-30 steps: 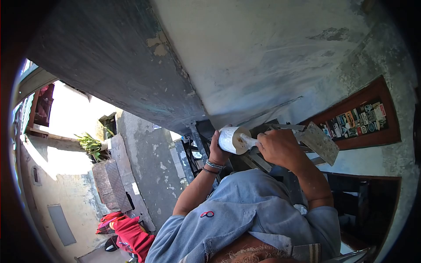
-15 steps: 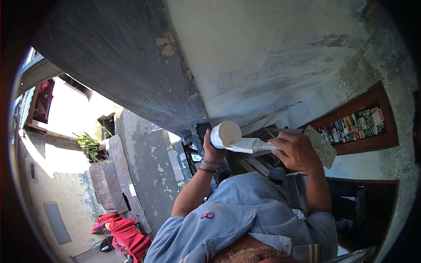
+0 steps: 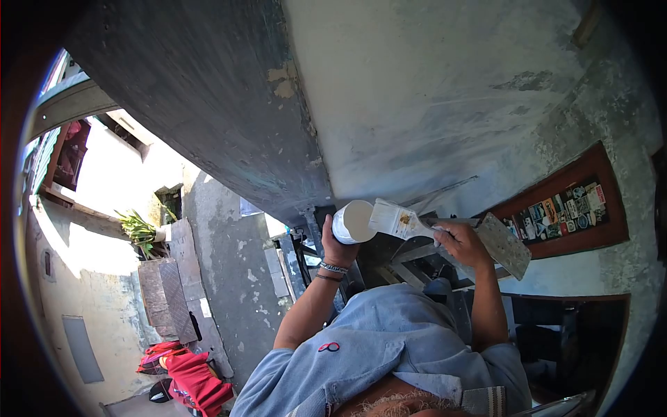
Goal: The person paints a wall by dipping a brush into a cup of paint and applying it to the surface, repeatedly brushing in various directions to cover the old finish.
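Pale wall [image 3: 417,104], patched with grey, adjoining the dark wall [image 3: 194,90] on your left. Below them, your blue-grey shirt [image 3: 375,326]. To your right, the brown-framed panel [image 3: 560,211] bearing rows of stickers; nearer you, the spattered board [image 3: 504,244], tilted. Between the walls and your shirt, the paintbrush [image 3: 399,221], its handle grasped in the closed fingers of your right hand [image 3: 464,243], its bristles at the cup's rim; contact cannot be told. The white cup [image 3: 353,222], mouth toward the brush, is gripped around its side by your left hand [image 3: 338,249]. At that wrist, the bracelets [image 3: 333,270].
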Motion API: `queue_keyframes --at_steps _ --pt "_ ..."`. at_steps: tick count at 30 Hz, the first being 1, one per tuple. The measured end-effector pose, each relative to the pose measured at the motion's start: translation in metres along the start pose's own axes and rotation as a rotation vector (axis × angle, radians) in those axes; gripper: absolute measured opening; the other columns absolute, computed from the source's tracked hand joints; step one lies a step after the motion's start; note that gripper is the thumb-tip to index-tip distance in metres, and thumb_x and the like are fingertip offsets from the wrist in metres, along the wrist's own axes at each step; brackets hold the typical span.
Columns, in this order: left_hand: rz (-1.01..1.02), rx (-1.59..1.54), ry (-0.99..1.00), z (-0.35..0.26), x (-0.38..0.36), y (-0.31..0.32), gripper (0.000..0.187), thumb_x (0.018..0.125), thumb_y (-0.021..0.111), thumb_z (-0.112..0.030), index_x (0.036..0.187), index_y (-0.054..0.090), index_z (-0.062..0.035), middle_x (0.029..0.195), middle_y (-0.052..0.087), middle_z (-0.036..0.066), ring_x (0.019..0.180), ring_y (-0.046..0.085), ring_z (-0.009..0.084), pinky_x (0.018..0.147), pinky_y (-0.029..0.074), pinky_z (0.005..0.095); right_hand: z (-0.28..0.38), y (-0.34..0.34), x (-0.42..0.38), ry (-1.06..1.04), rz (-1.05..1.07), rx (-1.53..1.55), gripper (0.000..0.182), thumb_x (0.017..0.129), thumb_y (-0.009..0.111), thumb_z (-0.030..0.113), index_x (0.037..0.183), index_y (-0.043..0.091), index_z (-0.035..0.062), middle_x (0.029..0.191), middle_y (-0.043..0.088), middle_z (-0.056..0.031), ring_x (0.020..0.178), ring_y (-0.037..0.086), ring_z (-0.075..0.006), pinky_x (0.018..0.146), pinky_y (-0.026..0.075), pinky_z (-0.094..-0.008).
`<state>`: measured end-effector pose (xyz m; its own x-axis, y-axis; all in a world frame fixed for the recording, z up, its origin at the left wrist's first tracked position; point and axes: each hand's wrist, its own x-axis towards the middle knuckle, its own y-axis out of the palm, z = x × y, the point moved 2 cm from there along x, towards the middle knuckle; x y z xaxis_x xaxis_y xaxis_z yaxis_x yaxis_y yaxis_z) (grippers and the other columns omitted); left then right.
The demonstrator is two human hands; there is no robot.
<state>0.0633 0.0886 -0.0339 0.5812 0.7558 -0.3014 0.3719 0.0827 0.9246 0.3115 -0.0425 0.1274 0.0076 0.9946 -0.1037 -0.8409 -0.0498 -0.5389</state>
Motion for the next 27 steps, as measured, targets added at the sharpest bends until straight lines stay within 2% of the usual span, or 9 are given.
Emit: queue_keyframes --at_steps 3,6,9,12,14,17,18,22,27 --pt "-0.024 0.020 0.019 -0.004 0.001 -0.003 0.063 0.094 0.040 -0.059 0.132 0.054 -0.0116 0.129 0.060 0.008 0.122 0.054 0.0286 0.106 0.038 0.0465 0.000 0.004 -0.007 0.201 -0.017 0.231 0.023 0.094 0.061 0.019 0.107 0.064 -0.0002 0.077 0.063 -0.0077 0.070 0.057 -0.0174 0.068 0.046 -0.0329" --pt "-0.050 0.054 0.029 -0.006 0.003 -0.005 0.065 0.092 0.039 -0.062 0.134 0.053 -0.0145 0.132 0.058 0.007 0.124 0.052 0.0292 0.106 0.036 0.0490 -0.003 0.012 0.000 -0.038 -0.077 0.192 0.031 0.091 0.065 0.019 0.116 0.061 0.0000 0.087 0.065 -0.0095 0.078 0.059 -0.0178 0.073 0.047 -0.0327" --pt "-0.068 0.082 0.042 -0.009 0.005 -0.009 0.064 0.092 0.038 -0.062 0.135 0.053 -0.0158 0.133 0.056 0.006 0.125 0.051 0.0291 0.107 0.035 0.0498 -0.017 0.025 0.015 -0.208 -0.238 0.131 0.032 0.090 0.066 0.019 0.115 0.060 0.0004 0.077 0.057 -0.0002 0.070 0.052 -0.0114 0.065 0.045 -0.0295" --pt "-0.095 0.102 0.052 -0.010 -0.005 -0.010 0.064 0.093 0.037 -0.062 0.135 0.052 -0.0159 0.134 0.055 0.006 0.126 0.050 0.0289 0.106 0.035 0.0497 -0.040 0.036 0.038 -0.046 -0.204 0.109 0.038 0.088 0.068 0.023 0.116 0.059 -0.0013 0.096 0.066 -0.0153 0.088 0.064 -0.0267 0.078 0.048 -0.0370" --pt "-0.121 0.097 0.068 -0.010 -0.016 -0.005 0.062 0.093 0.040 -0.061 0.131 0.056 -0.0148 0.126 0.062 0.004 0.120 0.056 0.0272 0.102 0.041 0.0447 -0.049 0.048 0.062 0.076 -0.169 -0.065 0.036 0.089 0.065 0.023 0.113 0.059 -0.0019 0.102 0.065 -0.0189 0.090 0.065 -0.0337 0.078 0.050 -0.0407" --pt "-0.144 0.142 0.067 -0.009 -0.025 -0.023 0.065 0.092 0.038 -0.064 0.135 0.052 -0.0173 0.135 0.055 0.006 0.127 0.050 0.0294 0.105 0.036 0.0514 -0.066 0.073 0.104 0.100 -0.214 -0.322 0.030 0.089 0.062 0.022 0.108 0.059 -0.0018 0.104 0.064 -0.0228 0.091 0.064 -0.0405 0.078 0.051 -0.0456" --pt "-0.152 0.149 0.053 -0.009 -0.028 -0.029 0.064 0.091 0.039 -0.064 0.134 0.053 -0.0189 0.133 0.056 0.005 0.124 0.052 0.0295 0.101 0.039 0.0522 -0.066 0.078 0.115 0.082 -0.243 -0.408 0.028 0.090 0.060 0.022 0.106 0.059 -0.0016 0.104 0.063 -0.0239 0.091 0.064 -0.0422 0.077 0.051 -0.0472" --pt "-0.184 0.129 0.062 -0.012 -0.042 -0.046 0.061 0.091 0.040 -0.064 0.131 0.054 -0.0199 0.129 0.059 0.005 0.118 0.056 0.0295 0.096 0.044 0.0511 -0.001 0.061 0.131 -0.029 -0.412 -0.534 0.021 0.090 0.060 0.020 0.098 0.057 0.0010 0.093 0.062 -0.0190 0.089 0.065 -0.0385 0.076 0.053 -0.0468" --pt "-0.190 0.075 0.107 -0.022 -0.074 -0.031 0.059 0.094 0.040 -0.061 0.122 0.060 -0.0131 0.119 0.065 0.004 0.114 0.060 0.0256 0.095 0.047 0.0415 0.020 0.036 0.108 0.075 -0.308 -0.585 0.022 0.090 0.061 0.021 0.099 0.060 0.0012 0.097 0.064 -0.0168 0.090 0.066 -0.0375 0.078 0.054 -0.0467"
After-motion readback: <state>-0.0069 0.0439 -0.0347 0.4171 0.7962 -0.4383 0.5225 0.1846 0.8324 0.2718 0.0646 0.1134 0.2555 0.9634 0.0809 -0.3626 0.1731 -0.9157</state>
